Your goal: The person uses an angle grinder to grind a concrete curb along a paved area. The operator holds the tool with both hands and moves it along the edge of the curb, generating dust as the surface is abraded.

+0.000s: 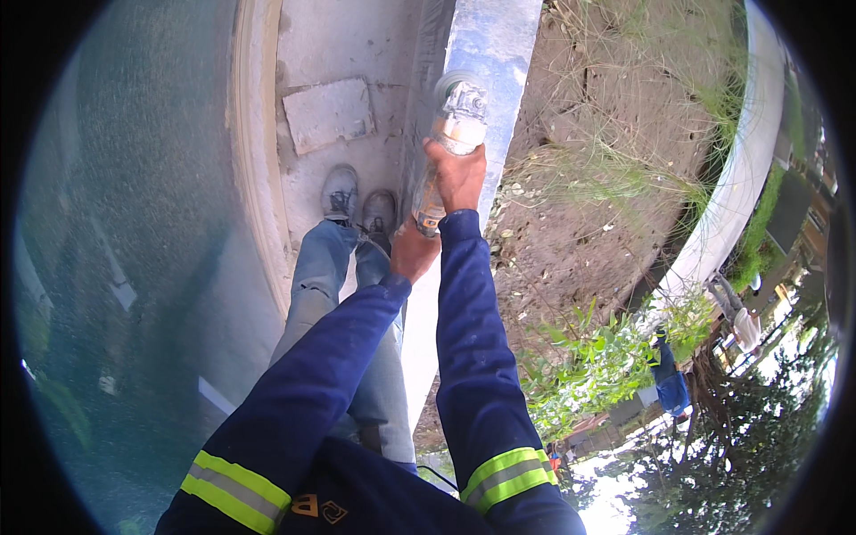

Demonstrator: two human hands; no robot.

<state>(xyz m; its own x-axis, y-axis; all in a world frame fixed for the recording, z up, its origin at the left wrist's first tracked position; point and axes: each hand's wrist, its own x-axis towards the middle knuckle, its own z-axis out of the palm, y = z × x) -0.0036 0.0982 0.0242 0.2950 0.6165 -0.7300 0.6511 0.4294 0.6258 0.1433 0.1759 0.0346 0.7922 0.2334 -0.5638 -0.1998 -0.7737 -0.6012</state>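
An angle grinder (461, 132), dusted with pale powder, lies along the top of a narrow wall (489, 49) with a bluish-white surface. My right hand (461, 176) is wrapped round its front body, just behind the metal gear head. My left hand (414, 251) grips the rear end of the tool, lower and nearer to me. At the far end, the round disc (452, 82) looks blurred and sits at the wall's top; whether it touches the surface I cannot tell. Both my arms are in dark blue sleeves with yellow-green reflective bands.
Left of the wall, my shoes (340, 192) stand on a dusty concrete strip with a loose slab (329, 115). A large glass pane (143, 223) borders it. To the right lies a soil bed (571, 214) with grass, shrubs and a curved kerb (713, 232). People (672, 385) are farther off.
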